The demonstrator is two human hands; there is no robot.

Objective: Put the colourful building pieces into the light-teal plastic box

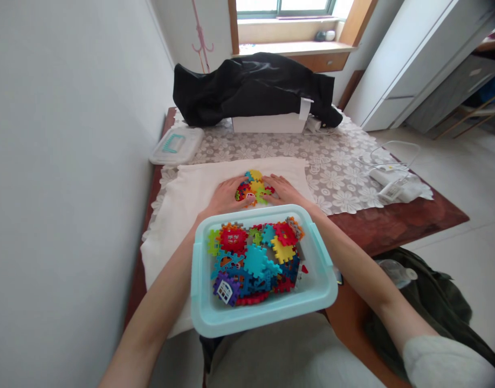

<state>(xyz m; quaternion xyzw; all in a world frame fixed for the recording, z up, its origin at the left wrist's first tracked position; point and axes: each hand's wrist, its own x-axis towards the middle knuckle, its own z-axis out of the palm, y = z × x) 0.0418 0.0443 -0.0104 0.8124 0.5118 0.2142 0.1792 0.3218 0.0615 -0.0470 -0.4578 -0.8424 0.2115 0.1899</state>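
A small cluster of colourful plastic interlocking pieces [255,186] in yellow, red, orange, green and blue lies on a white cloth [174,215]. My left hand [227,195] rests at its left side, fingers stretched out and the thumb over the near edge. From the right, my right hand [286,191] reaches to the same cluster with fingers extended and thumb towards it. Both palms face down, and the fingers partly cover the edges. Nearer to me, a light blue plastic tub [263,318] sits between my forearms, holding many similar pieces, among them a purple window piece [226,289].
A clear lid [191,143] with a teal handle lies at the far left by the wall. Black fabric [255,86] covers a white box [267,124] at the back. A white plastic packet [397,183] lies on the lace tablecloth [344,178] at right.
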